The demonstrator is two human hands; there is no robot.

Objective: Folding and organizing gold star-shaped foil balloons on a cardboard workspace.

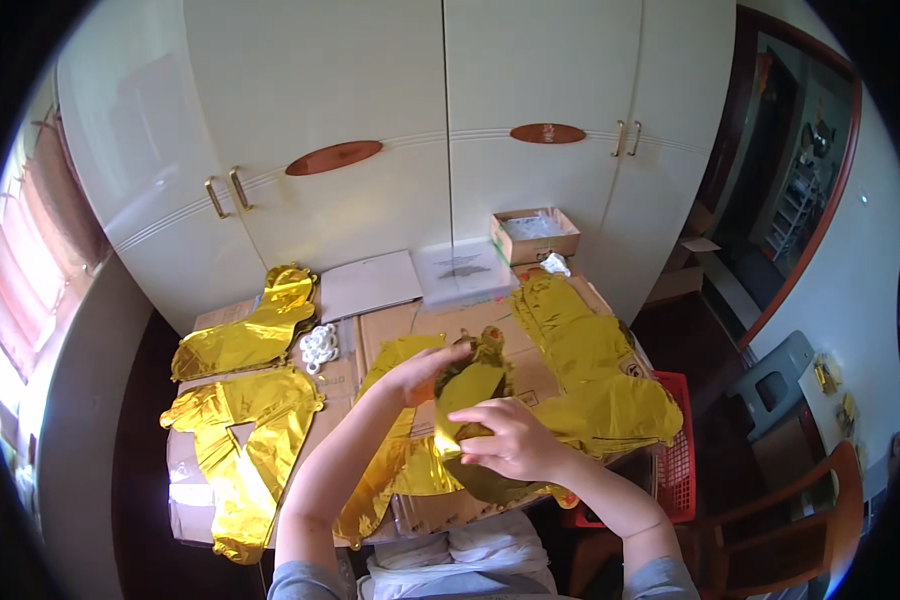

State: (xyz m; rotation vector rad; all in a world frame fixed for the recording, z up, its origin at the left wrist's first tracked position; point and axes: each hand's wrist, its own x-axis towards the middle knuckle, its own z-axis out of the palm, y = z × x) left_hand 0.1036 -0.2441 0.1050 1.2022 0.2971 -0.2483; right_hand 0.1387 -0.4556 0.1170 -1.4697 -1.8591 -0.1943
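Note:
Above the middle of the table, a flat gold foil balloon (pixel 475 385) is held up and partly folded between my hands. My left hand (pixel 422 374) grips its upper left edge, with some fingertips hidden by the foil. Lower down, my right hand (pixel 515 440) has its fingers closed on the foil's right side. Beneath them lies another gold foil piece (pixel 425 475). Gold foil balloons also lie flat at the left (pixel 260 420), at the far left (pixel 245 335) and along the right side (pixel 580 345).
Cardboard (pixel 360 345) covers the table. A white coiled bundle (pixel 319 347), a grey flat board (pixel 370 284), a clear plastic sheet (pixel 460 272) and an open cardboard box (pixel 535 240) are around the back. A red basket (pixel 676 455) and wooden chair (pixel 790 510) stand at the right.

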